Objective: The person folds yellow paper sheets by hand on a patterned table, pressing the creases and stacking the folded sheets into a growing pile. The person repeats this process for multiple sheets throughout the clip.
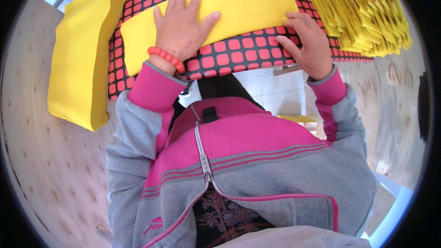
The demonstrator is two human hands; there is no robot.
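A long strip of yellow sheet material [248, 7], like paper or thin cloth, lies flat across a table covered in a red and black squared pattern [239, 54]. My left hand [180, 27], with a red bead bracelet [166, 59] at the wrist, rests palm down on the strip left of its middle, fingers spread. At the strip's right end is my right hand [308, 41]. Its forefinger touches the corner there, while the thumb stands apart over the table cover. Nothing shows between that thumb and forefinger; its other fingers are partly hidden.
To the left stands a thick yellow stack [80, 55], its side facing the table. A tall, loose pile of folded yellow pieces [363, 14] occupies the far right corner. Wooden boards [386, 110] flank the table, and more yellow pieces [297, 119] show low down beside my body.
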